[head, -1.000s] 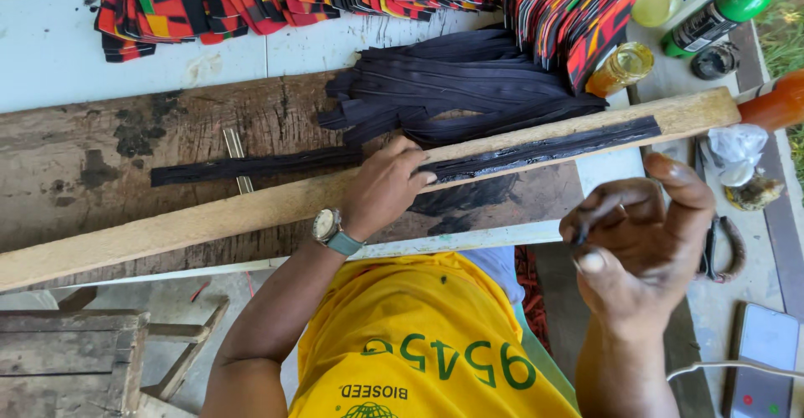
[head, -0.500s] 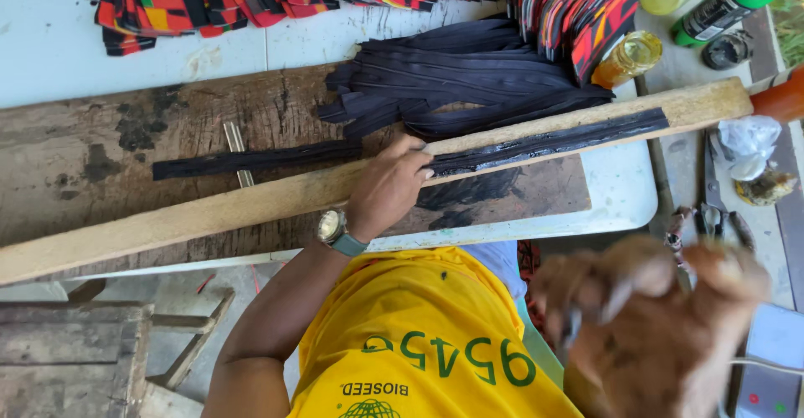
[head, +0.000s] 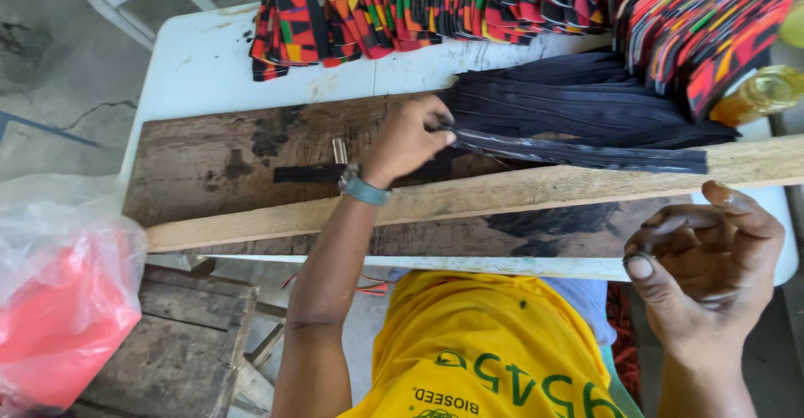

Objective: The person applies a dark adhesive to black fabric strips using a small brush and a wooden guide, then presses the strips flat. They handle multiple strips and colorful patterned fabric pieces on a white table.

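The black strip (head: pixel 578 154) lies along the top face of the long wooden batten (head: pixel 469 200), wet-looking and shiny, w/ its left end pinched under the fingertips of the left hand (head: pixel 406 141). That hand is closed down on the strip end, wrist w/ watch (head: pixel 363 188) over the batten. The right hand (head: pixel 712 271) hovers at 4 o'clock from the strip, fingers half curled, loosely open, holding nothing that I can see; fingertips look dark-stained.

Risks, as I judge them: the strip looks tacky, so it could skew off the batten's narrow face or fold onto itself if pulled w/ one hand only. The batten rests loose on the dark board (head: pixel 243 162), so a push could slide it. At 12 o'clock the pile of black strips (head: pixel 578 100) touches the working strip, so a sticky face may snag them. The yellow bottle (head: pixel 762 91) at 2 o'clock stands near the batten's right end and could tip.

Room: the board is bare to 9 o'clock. Patterned cloth pieces (head: pixel 502 3) crowd the far side of the table (head: pixel 201 66); the near edge is close under the batten. A plastic bag (head: pixel 59 292) sits off-table at 8 o'clock.
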